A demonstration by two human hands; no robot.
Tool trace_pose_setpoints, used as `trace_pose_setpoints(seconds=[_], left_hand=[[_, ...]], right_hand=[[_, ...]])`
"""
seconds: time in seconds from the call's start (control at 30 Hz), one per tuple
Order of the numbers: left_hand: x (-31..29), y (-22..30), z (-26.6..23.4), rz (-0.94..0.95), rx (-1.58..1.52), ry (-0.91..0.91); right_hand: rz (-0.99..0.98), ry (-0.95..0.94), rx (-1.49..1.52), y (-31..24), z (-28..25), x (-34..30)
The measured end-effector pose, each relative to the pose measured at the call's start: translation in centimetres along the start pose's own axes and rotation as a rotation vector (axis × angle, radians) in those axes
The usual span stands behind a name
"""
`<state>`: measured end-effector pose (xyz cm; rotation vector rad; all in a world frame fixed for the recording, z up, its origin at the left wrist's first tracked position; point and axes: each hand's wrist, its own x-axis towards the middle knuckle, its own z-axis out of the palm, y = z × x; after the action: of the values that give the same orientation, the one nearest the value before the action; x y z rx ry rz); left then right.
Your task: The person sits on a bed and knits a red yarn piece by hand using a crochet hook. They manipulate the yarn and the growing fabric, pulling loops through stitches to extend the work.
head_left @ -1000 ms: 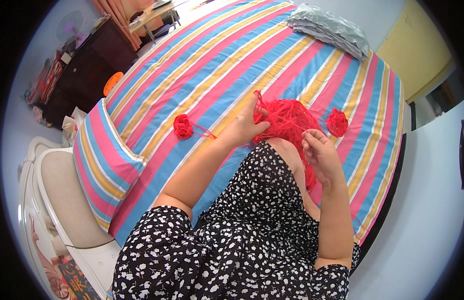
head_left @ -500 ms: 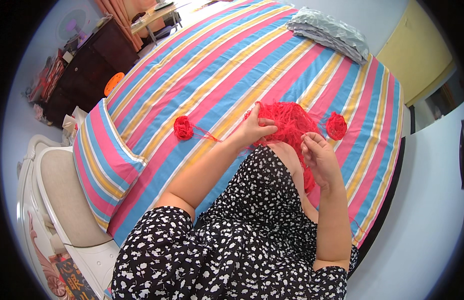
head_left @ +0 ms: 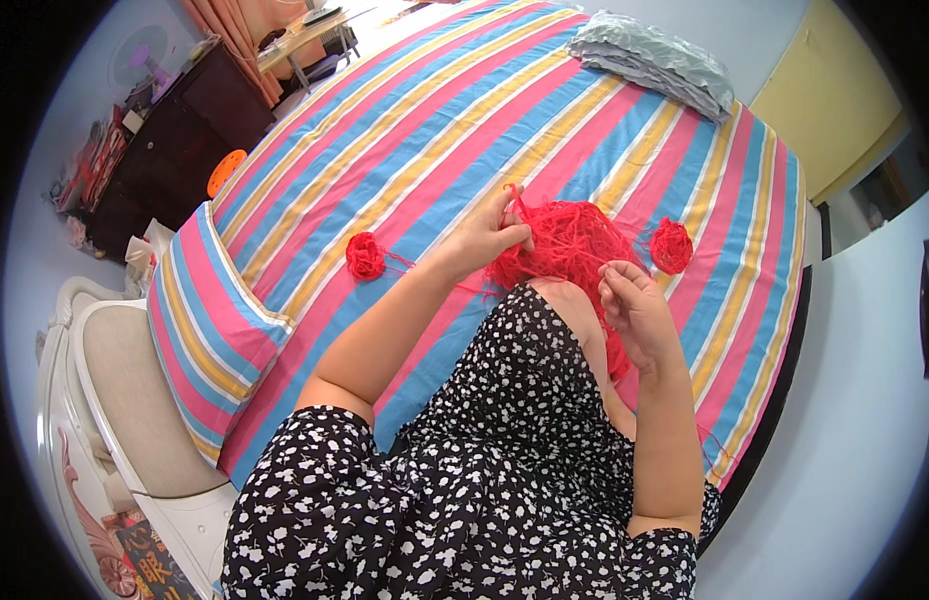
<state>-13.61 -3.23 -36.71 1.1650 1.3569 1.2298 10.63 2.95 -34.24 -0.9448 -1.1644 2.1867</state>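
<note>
A big loose tangle of red yarn (head_left: 574, 240) lies on the bed against my bent leg, with part of it trailing down past my right hand. My left hand (head_left: 484, 238) is closed at the tangle's left side, with red strands at its fingertips. At the right side, my right hand (head_left: 638, 312) pinches a strand between thumb and fingers. One small red yarn ball (head_left: 365, 257) rests to the left, and loose strands run from it toward the tangle. Another red yarn ball (head_left: 670, 246) sits just beyond my right hand.
Beneath everything is a bed with a striped sheet (head_left: 424, 180). A striped pillow (head_left: 219, 330) stands by the pale headboard (head_left: 119, 400) on the left. At the far right lies a folded grey-green quilt (head_left: 654, 65). Beyond the bed are a dark cabinet (head_left: 184, 135) and an orange round object (head_left: 226, 173).
My left hand has moved slightly left and its fingers have closed, lifting strands at the tangle's edge. My right hand has shifted only a little left, still pinching.
</note>
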Motion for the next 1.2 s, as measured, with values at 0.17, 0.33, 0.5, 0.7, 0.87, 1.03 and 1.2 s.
trace_pose_setpoints(seconds=[0.17, 0.33, 0.5, 0.7, 0.87, 1.03, 1.2], left_hand=[[-0.7, 1.3, 0.4, 0.050, -0.042, 0.016], [-0.7, 1.3, 0.7, 0.075, -0.049, 0.077], [-0.5, 1.5, 0.5, 0.036, -0.165, 0.080], [-0.6, 0.5, 1.0, 0.059, 0.071, 0.153], [-1.2, 0.7, 1.4, 0.091, 0.257, 0.190], [-1.7, 0.4, 1.7, 0.107, 0.169, 0.196], [-1.7, 0.4, 1.7, 0.193, 0.131, 0.228]], right_hand=[[-0.004, -0.017, 0.000, 0.3, 0.3, 0.1], [-0.005, -0.008, -0.002, 0.4, 0.4, 0.1], [-0.003, -0.019, -0.006, 0.2, 0.5, 0.1], [0.002, -0.029, -0.021, 0.5, 0.8, 0.2], [-0.010, -0.018, -0.027, 0.7, 0.7, 0.1], [0.008, 0.046, -0.001, 0.9, 0.2, -0.2], [-0.030, 0.031, 0.033, 1.2, -1.0, 0.0]])
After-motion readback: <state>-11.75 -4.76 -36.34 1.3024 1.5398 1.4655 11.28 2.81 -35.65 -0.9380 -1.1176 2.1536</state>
